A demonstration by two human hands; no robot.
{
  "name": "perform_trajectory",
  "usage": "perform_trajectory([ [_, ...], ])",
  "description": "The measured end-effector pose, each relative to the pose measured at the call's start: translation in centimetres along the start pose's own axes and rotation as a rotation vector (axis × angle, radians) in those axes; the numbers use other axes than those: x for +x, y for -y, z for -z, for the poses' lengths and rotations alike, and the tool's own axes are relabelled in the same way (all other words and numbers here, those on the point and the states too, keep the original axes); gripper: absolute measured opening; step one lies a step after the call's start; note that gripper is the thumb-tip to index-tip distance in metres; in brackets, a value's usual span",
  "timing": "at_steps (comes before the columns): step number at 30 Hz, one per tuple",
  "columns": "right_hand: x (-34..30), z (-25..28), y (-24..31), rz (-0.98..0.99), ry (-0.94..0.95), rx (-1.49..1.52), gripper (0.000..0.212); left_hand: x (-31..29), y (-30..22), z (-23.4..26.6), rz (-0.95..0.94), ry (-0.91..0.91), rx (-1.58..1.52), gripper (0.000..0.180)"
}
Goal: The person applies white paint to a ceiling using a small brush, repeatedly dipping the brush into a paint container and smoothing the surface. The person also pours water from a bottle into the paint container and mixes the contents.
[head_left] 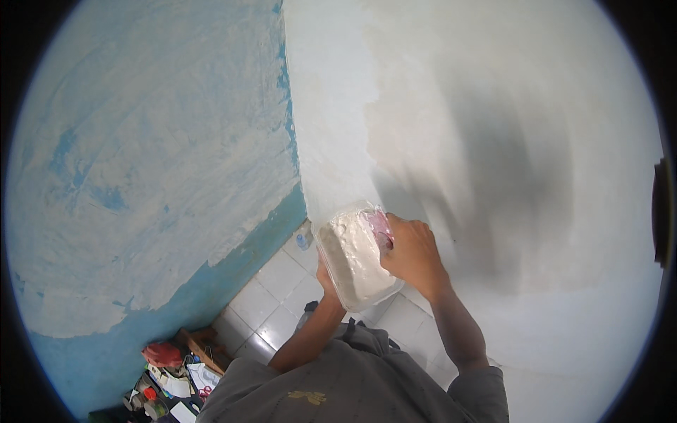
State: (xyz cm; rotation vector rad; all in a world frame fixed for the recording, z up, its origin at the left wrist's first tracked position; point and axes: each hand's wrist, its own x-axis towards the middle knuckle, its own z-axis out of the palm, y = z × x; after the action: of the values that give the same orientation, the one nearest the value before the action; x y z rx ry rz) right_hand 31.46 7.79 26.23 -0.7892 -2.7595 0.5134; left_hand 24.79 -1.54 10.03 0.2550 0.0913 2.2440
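Note:
A clear plastic tub (355, 255) full of white paste hangs in front of the corner of two walls. My left hand (327, 280) supports the tub from below, mostly hidden under it. My right hand (412, 255) rests on the tub's right rim, fingers curled around a small pinkish tool (381, 228) that dips into the paste. What kind of tool it is cannot be made out. The right wall (493, 141) is coated in pale grey-white paste; my shadow falls across it.
The left wall (141, 155) is blue with a patchy white skim and a bare blue band low down. White floor tiles (278, 296) lie below. A heap of boxes, packets and tools (173, 381) sits at lower left. A small bottle (303, 238) stands in the corner.

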Motion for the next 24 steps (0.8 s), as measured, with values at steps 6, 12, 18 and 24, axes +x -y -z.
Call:
perform_trajectory([
  [6,0.5,2.1,0.3,-0.099,0.055,-0.017,0.022,0.5,-0.2,-1.3,0.019,-0.019,-0.071,0.061],
  [12,0.9,-0.7,0.8,-0.076,0.076,-0.052,0.025,0.0,-0.4,-1.1,0.109,-0.132,-0.012,0.058],
  [18,0.0,-2.5,1.4,-0.031,0.104,0.024,0.024,-0.9,-0.2,0.0,0.103,-0.248,0.069,0.058],
  [24,-0.6,-1.9,1.1,-0.061,0.018,0.051,0.020,-1.1,-0.2,1.0,0.059,-0.197,0.059,0.060],
])
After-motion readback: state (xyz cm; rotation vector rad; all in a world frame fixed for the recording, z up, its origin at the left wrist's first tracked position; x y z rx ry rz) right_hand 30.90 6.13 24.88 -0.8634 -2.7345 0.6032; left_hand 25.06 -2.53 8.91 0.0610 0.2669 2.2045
